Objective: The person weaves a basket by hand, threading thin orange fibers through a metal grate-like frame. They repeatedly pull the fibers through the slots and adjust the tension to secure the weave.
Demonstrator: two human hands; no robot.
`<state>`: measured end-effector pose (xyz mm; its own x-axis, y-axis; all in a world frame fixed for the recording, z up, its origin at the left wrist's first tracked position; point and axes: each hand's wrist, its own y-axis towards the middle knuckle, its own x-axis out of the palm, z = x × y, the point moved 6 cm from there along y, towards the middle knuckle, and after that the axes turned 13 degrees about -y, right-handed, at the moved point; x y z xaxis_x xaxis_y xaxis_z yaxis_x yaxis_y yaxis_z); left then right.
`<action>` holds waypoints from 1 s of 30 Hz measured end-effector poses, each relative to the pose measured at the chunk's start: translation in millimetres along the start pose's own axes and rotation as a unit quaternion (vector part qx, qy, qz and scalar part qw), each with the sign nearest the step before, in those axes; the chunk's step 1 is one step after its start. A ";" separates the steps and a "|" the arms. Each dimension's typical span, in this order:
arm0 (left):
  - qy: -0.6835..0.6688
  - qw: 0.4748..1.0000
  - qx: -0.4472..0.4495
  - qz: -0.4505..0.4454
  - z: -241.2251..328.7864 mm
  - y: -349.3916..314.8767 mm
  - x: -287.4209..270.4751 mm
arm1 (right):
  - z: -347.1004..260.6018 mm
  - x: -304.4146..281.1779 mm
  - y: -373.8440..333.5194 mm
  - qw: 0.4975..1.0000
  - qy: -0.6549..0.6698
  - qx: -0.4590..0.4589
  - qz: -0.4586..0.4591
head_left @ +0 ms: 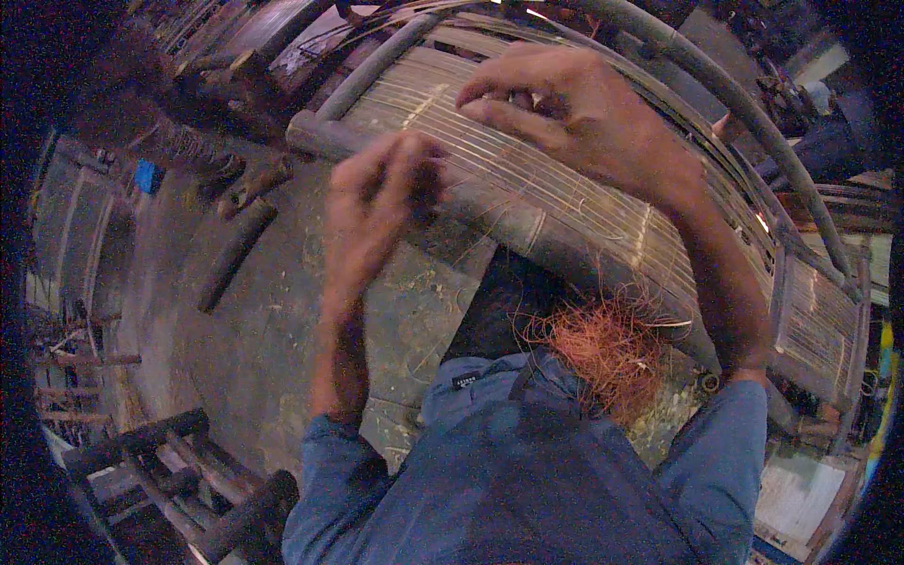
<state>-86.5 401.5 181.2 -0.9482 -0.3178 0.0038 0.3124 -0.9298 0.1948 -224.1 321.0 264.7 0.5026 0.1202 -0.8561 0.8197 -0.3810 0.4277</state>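
Pale slatted bamboo panel with dark pole edging lies before the blue-shirted person; binding looks like the step. Bare left hand curls by that edging, bare right hand arches over the panel, the two apart; whether either pinches a strand, I can't tell. Next move calls for even tension, clear of that tangled orange-red fibre bundle!
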 end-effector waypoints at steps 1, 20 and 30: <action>0.068 0.997 0.036 0.004 2.7 -0.2 -20.8 | 2.0 -3.9 -0.2 1.000 -0.014 0.005 0.011; -0.408 0.907 0.047 0.090 -9.0 -15.0 -176.5 | 84.7 31.0 -20.8 0.982 0.067 0.132 -0.114; -0.418 0.906 0.013 0.071 -74.9 -6.2 -215.9 | 133.5 31.2 -117.8 0.970 0.002 0.240 -0.045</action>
<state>120.6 462.0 105.7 -0.6146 -0.1723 0.7698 0.4437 -0.8824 0.1567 -341.7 247.2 148.9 0.4368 0.1749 -0.8824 0.6383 -0.7515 0.1670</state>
